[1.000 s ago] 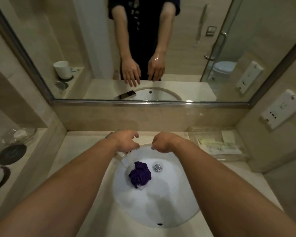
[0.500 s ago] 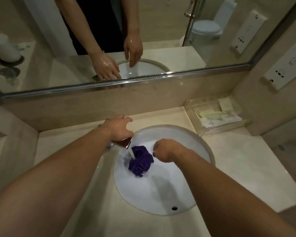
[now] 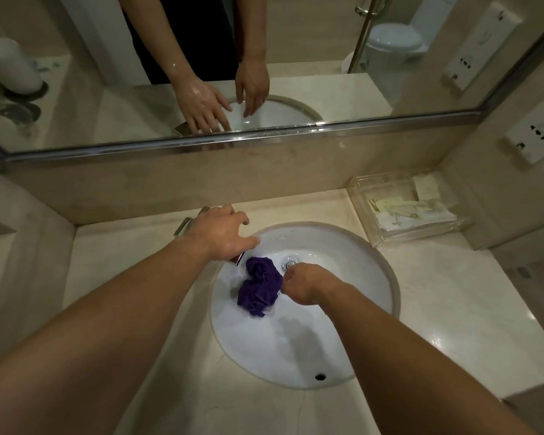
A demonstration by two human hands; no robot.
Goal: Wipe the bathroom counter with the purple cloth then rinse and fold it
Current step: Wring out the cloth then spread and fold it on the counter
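Since half a second ago the stream of water that fell from the tap (image 3: 237, 258) onto the purple cloth (image 3: 259, 287) has gone, and the right hand (image 3: 303, 285), which hovered just beside the cloth, has come against its right edge. The left hand (image 3: 223, 232) stays on top of the tap at the back left of the sink (image 3: 374, 296), fingers spread wide and flat over the metal. The right hand is curled with the knuckles up; its fingertips are tucked underneath and meet the cloth's edge, but whether they pinch the fabric cannot be told. The cloth lies crumpled in the upper left part of the white bowl, just left of the drain (image 3: 289, 263) and right below the tap's spout. Its long axis runs from the spout end down toward the near left, the broader bunch at the nearer end. A clear plastic tray (image 3: 374, 196) with packets sits on the counter (image 3: 453, 309) at the back right.
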